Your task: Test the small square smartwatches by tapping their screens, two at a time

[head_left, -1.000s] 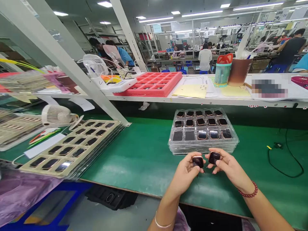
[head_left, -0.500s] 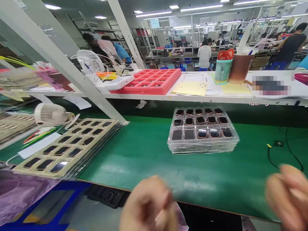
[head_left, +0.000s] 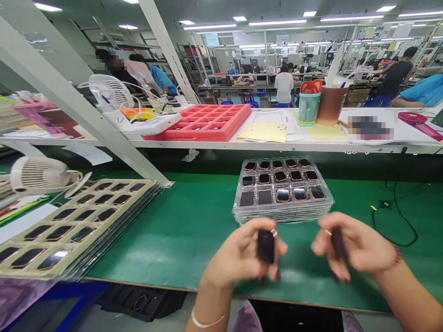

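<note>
Left hand [head_left: 242,252] and right hand [head_left: 362,245] back near clear trays [head_left: 285,215], each grip clamped on a dark device [head_left: 266,247].

Black, gold-edged devices [head_left: 266,246] stand out at lower centre against a green tabletop [head_left: 166,240]; black screens [head_left: 283,195] dot a clear tray [head_left: 284,216] right of centre and a beige tray [head_left: 27,273] at lower left, while a red gridded tray [head_left: 194,134], teal cup [head_left: 309,109] and brown cup [head_left: 331,106] brighten the upper frame.

A teal cup [head_left: 308,109] is set beside a brown cup [head_left: 330,107] on the white shelf [head_left: 214,146]; below, a black cable [head_left: 385,204] is laid loosely on the green surface [head_left: 187,230].
</note>
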